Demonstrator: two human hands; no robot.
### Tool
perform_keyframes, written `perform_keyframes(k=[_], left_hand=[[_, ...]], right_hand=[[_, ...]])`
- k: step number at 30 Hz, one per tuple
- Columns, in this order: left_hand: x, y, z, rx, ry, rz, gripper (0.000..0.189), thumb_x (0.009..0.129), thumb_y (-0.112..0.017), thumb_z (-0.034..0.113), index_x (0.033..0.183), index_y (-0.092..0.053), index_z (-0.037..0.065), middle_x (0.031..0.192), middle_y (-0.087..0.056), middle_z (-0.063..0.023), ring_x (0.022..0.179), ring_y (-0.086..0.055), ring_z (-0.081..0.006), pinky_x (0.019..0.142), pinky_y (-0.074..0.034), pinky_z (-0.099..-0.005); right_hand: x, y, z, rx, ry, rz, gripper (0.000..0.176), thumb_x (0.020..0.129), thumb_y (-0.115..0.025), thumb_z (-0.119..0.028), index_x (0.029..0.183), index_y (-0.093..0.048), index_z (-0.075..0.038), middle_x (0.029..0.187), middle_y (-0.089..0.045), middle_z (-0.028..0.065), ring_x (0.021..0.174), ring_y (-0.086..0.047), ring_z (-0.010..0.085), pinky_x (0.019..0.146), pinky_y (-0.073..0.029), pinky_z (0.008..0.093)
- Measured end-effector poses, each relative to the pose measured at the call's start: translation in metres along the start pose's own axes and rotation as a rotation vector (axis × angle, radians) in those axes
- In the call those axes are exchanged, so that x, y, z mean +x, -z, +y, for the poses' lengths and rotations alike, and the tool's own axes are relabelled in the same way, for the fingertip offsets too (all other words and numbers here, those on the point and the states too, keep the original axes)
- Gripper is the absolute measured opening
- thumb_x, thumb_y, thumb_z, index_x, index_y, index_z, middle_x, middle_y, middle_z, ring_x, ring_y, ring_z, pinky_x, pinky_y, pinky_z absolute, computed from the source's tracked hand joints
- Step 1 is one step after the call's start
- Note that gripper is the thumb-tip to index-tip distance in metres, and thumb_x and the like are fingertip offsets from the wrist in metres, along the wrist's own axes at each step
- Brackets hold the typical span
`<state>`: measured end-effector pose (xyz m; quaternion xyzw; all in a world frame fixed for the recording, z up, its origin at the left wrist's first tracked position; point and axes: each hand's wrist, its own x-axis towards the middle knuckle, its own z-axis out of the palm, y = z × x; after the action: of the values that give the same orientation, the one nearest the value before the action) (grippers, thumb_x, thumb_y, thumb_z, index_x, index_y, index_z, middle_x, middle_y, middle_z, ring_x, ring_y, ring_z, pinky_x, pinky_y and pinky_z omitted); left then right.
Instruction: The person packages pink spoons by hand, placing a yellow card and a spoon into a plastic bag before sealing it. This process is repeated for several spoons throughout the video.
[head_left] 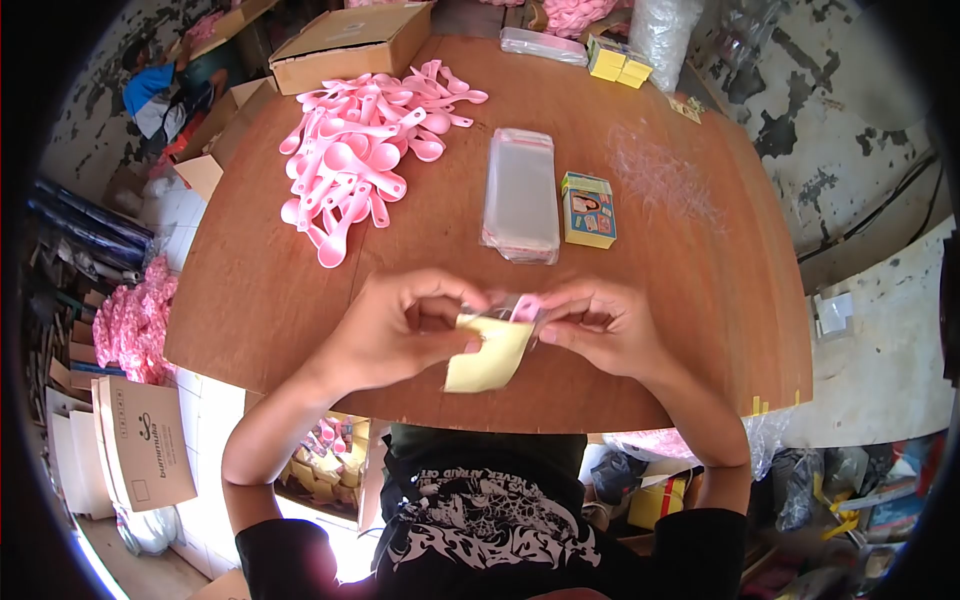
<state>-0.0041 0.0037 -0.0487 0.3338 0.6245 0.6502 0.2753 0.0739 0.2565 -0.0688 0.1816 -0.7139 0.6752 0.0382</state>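
Over the table's near edge, both my hands are closed on a small transparent plastic bag [502,306]. Inside or against it sits a pale yellow card [492,356], and the end of a pink spoon [525,308] shows at the top. My left hand [395,325] pinches the bag and card from the left. With thumb and fingers, my right hand [605,328] grips the bag's right edge beside the spoon handle. Ahead lie a stack of transparent bags [521,195] and a block of printed cards [590,210]. A heap of pink spoons [355,150] spreads at the upper left.
A cardboard box [350,45] stands at the table's far left. More card blocks [618,62] and a bag pack [543,46] lie at the back. Thin plastic strips [665,175] litter the right side. Below is a box of packed pieces [330,470]. Another person [155,100] is far left.
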Motion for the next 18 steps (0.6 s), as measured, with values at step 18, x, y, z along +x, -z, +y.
perform_keyframes(k=[18], left_hand=[[-0.192, 0.042, -0.079, 0.96, 0.603, -0.408, 0.033, 0.089, -0.062, 0.014, 0.12, -0.057, 0.005, 0.119, -0.061, -0.0151, 0.112, -0.058, -0.0315, 0.095, -0.046, -0.0402]], right_hand=[[0.087, 0.038, 0.012, -1.136, 0.145, -0.147, 0.013, 0.073, -0.074, -0.014, 0.083, -0.071, -0.006, 0.079, -0.069, 0.0089, 0.075, -0.064, 0.0277, 0.07, -0.05, 0.0382]])
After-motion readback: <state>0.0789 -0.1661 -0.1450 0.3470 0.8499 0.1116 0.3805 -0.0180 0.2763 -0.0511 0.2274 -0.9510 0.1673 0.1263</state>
